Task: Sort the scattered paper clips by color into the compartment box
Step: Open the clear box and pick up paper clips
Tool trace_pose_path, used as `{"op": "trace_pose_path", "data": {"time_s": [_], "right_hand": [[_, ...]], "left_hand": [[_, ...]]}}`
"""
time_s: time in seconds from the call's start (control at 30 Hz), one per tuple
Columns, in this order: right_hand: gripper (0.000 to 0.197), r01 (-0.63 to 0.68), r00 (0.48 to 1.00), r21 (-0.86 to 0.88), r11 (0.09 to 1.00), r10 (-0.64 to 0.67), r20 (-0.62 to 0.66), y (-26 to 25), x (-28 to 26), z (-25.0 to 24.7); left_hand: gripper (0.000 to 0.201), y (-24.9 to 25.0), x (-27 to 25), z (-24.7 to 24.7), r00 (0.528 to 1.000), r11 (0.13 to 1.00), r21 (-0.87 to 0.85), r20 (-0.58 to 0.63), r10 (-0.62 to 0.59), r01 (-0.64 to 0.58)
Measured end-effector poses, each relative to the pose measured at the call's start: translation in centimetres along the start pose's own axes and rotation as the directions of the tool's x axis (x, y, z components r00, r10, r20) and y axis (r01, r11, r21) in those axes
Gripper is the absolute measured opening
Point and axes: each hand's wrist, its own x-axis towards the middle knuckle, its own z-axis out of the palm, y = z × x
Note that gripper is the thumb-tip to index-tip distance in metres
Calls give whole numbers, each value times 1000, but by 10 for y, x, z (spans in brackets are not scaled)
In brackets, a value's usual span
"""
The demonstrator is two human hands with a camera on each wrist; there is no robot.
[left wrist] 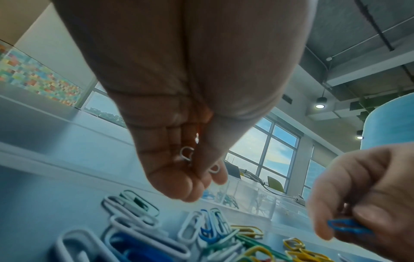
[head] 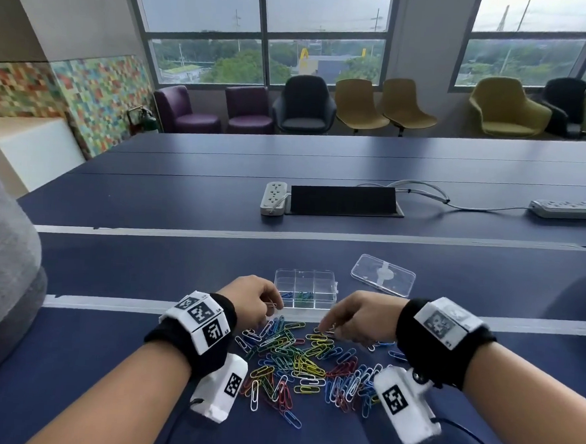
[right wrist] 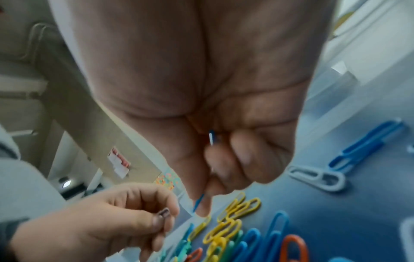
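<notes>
A heap of coloured paper clips (head: 307, 363) lies on the dark blue table in front of me. Behind it stands the clear compartment box (head: 304, 288), with blue and green clips in its near cells. My left hand (head: 262, 305) hovers at the heap's far left edge and pinches white paper clips (left wrist: 187, 154) between thumb and fingers. Over the heap's far right edge, my right hand (head: 340, 322) has its fingers curled round blue paper clips (right wrist: 199, 202). The same blue clips (left wrist: 349, 227) show in the left wrist view.
The box's clear lid (head: 382, 274) lies behind and to the right of the box. Two power strips (head: 273, 197) and a black cable hatch (head: 342, 200) sit farther back. A grey padded object (head: 3, 272) stands at the left. White tape lines (head: 108, 302) cross the table.
</notes>
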Motion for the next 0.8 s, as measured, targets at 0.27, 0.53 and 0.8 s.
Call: {"op": "trace_pose_path", "data": {"time_s": [0.27,0.53,0.8], "right_hand": [[36,-86,996,457,885,71,49,-9,5,6],[29,-34,995,262,964,57,-79,-10,8,11],[16,-40,985,-80,996,27,-168,-13,6,14]], "left_hand": [[6,4,-1,3,999,958,286,-50,14,1],[22,1,-1,3,999,915,401,-44,-19,35],[16,2,-1,0,998,881,469,-64,-28,55]]}}
